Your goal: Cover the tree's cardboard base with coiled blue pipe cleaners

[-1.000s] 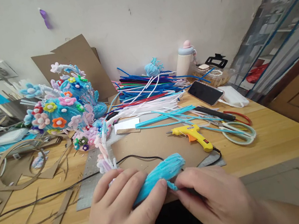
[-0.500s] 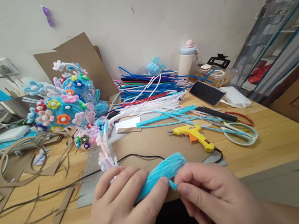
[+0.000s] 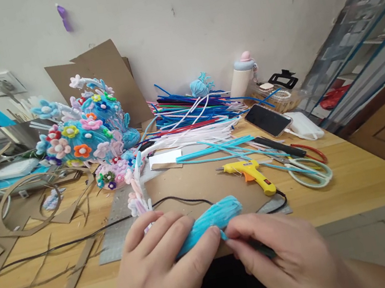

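A light blue bundle of pipe cleaners (image 3: 211,220) is wrapped by my left hand (image 3: 165,263), whose thumb presses along its near side. The bundle tilts up to the right, and its lower left end is hidden under my fingers. At its near edge a short blue pipe cleaner end (image 3: 223,234) sticks out. My right hand (image 3: 280,247) is closed, thumb and forefinger pinching that end. Something dark shows beneath the right fingers; I cannot make out what it is. Beyond the hands, a yellow hot glue gun (image 3: 252,173) lies on a cardboard sheet (image 3: 180,181).
Green-handled scissors (image 3: 309,173), a phone (image 3: 268,119) and a bottle (image 3: 241,76) are on the right. Piled pipe cleaners (image 3: 191,114) lie at the back. A flower-covered pipe cleaner piece (image 3: 83,138) stands at left, near cardboard offcuts (image 3: 75,279). A black cord (image 3: 82,239) crosses the table.
My right hand has turned slightly, its fingers curling closer to the pipe cleaner end, which shows less. A dark patch now appears under them. The left hand keeps its hold, and the view has shifted slightly.
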`<act>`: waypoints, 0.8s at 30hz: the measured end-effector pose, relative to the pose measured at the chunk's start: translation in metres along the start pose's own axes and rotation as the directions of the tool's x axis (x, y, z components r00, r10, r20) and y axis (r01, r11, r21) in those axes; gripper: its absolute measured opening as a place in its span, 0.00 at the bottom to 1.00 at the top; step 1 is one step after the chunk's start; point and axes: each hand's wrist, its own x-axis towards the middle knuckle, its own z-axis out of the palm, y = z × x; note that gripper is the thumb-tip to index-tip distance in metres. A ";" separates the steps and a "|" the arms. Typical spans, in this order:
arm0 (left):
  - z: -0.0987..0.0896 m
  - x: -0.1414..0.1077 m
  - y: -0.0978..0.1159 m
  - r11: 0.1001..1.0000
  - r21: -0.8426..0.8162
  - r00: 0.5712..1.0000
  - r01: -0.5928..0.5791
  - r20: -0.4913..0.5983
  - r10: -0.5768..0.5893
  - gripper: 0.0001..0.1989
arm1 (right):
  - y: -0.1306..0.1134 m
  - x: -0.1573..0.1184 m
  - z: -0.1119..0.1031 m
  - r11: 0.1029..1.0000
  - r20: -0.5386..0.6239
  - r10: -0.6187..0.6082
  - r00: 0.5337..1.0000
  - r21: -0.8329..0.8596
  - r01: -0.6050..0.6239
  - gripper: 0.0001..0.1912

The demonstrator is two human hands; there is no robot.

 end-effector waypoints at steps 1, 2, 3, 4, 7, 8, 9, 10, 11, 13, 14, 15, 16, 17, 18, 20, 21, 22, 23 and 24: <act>0.000 0.000 0.000 1.000 -0.002 1.000 0.000 0.003 0.000 0.10 | -0.001 0.000 -0.001 0.996 0.049 0.045 0.998 0.071 -0.049 0.08; 0.000 0.000 0.000 1.000 -0.004 1.000 0.002 0.004 -0.002 0.10 | -0.002 0.000 -0.002 0.981 0.109 0.100 0.989 0.153 -0.116 0.09; 0.000 0.000 0.001 1.000 -0.009 1.000 0.005 0.004 -0.005 0.10 | -0.002 0.000 -0.002 0.951 0.171 0.160 0.972 0.237 -0.198 0.10; 0.000 0.000 0.001 1.000 -0.013 1.000 0.008 0.001 -0.008 0.09 | -0.002 -0.001 -0.001 0.904 0.234 0.217 0.948 0.319 -0.286 0.11; 0.000 0.001 0.001 1.000 -0.006 1.000 0.007 -0.013 -0.007 0.09 | -0.002 -0.003 0.003 0.746 0.348 0.302 0.887 0.493 -0.448 0.12; 0.001 0.001 0.001 1.000 -0.002 1.000 0.010 -0.017 -0.010 0.09 | -0.001 -0.003 0.004 0.739 0.335 0.300 0.893 0.510 -0.440 0.11; 0.001 0.001 0.001 1.000 0.001 1.000 0.014 -0.018 -0.014 0.10 | 0.000 -0.003 0.006 0.769 0.295 0.280 0.914 0.501 -0.397 0.10; 0.001 0.000 0.001 1.000 0.000 1.000 0.020 -0.016 -0.020 0.10 | 0.002 -0.003 0.007 0.825 0.226 0.242 0.943 0.464 -0.323 0.07; 0.002 0.000 0.001 1.000 -0.004 1.000 0.024 -0.011 -0.024 0.10 | 0.003 -0.003 0.008 0.889 0.144 0.184 0.972 0.398 -0.227 0.04; 0.002 0.000 0.001 1.000 -0.012 1.000 0.022 -0.007 -0.022 0.10 | 0.006 -0.001 0.009 0.977 -0.005 0.018 1.000 0.212 -0.017 0.07; 0.002 -0.001 0.002 1.000 -0.015 1.000 0.019 -0.006 -0.019 0.10 | 0.007 -0.001 0.009 0.990 -0.055 -0.071 0.996 0.115 0.077 0.09; 0.002 -0.001 0.002 1.000 -0.016 1.000 0.016 -0.008 -0.016 0.10 | 0.008 0.000 0.009 0.987 -0.087 -0.154 0.984 0.024 0.157 0.09; 0.001 -0.001 0.002 1.000 -0.020 1.000 0.013 -0.009 -0.013 0.10 | 0.009 0.001 0.009 0.975 -0.103 -0.222 0.969 -0.052 0.218 0.08; 0.001 -0.001 0.002 1.000 -0.023 1.000 0.011 -0.009 -0.011 0.10 | 0.009 0.002 0.009 0.961 -0.109 -0.268 0.957 -0.107 0.257 0.07; 0.001 -0.002 0.003 1.000 -0.025 1.000 0.013 -0.008 -0.013 0.10 | 0.008 0.003 0.009 0.953 -0.116 -0.286 0.951 -0.135 0.270 0.07; 0.000 -0.002 0.003 1.000 -0.024 1.000 0.015 -0.007 -0.015 0.10 | 0.007 0.002 0.008 0.966 -0.145 -0.244 0.959 -0.128 0.226 0.08; 0.000 -0.002 0.003 1.000 -0.023 1.000 0.012 -0.005 -0.013 0.10 | 0.006 0.002 0.008 0.978 -0.158 -0.197 0.967 -0.102 0.183 0.07; 0.000 -0.002 0.003 1.000 -0.023 1.000 0.012 -0.002 -0.012 0.10 | 0.005 0.002 0.008 0.987 -0.174 -0.155 0.972 -0.076 0.143 0.08; 0.000 -0.002 0.003 1.000 -0.021 1.000 0.012 0.000 -0.012 0.10 | 0.004 0.001 0.008 0.992 -0.188 -0.119 0.975 -0.056 0.111 0.07; 0.000 -0.002 0.003 1.000 -0.021 1.000 0.012 0.000 -0.012 0.10 | 0.003 0.000 0.009 0.995 -0.192 -0.093 0.977 -0.042 0.086 0.07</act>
